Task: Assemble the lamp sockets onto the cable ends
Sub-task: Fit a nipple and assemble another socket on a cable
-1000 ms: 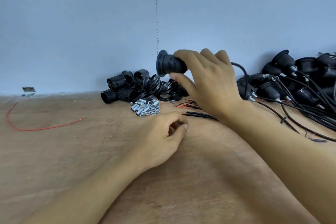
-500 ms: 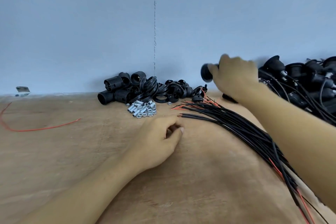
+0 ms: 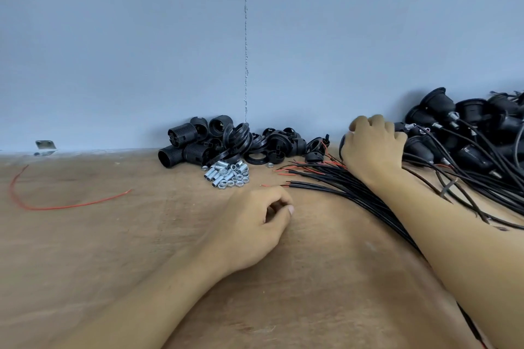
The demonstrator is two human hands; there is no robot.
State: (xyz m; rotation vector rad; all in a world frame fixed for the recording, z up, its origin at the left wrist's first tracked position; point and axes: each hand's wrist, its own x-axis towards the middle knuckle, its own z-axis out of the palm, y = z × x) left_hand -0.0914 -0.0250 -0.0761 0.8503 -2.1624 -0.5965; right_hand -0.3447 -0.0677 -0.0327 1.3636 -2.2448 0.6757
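A bundle of black cables [image 3: 334, 187] lies on the desk [image 3: 113, 263]. Just beyond its stripped ends the right hand [image 3: 371, 150] curls over a black lamp socket [image 3: 343, 144], which is mostly hidden under the palm. The left hand [image 3: 255, 224] rests just left of those ends, fingers loosely curled, nothing seen in them. Loose socket parts [image 3: 226, 142] and metal nuts [image 3: 226, 174] lie farther left of the bundle, and wired sockets [image 3: 467, 127] are heaped to its right.
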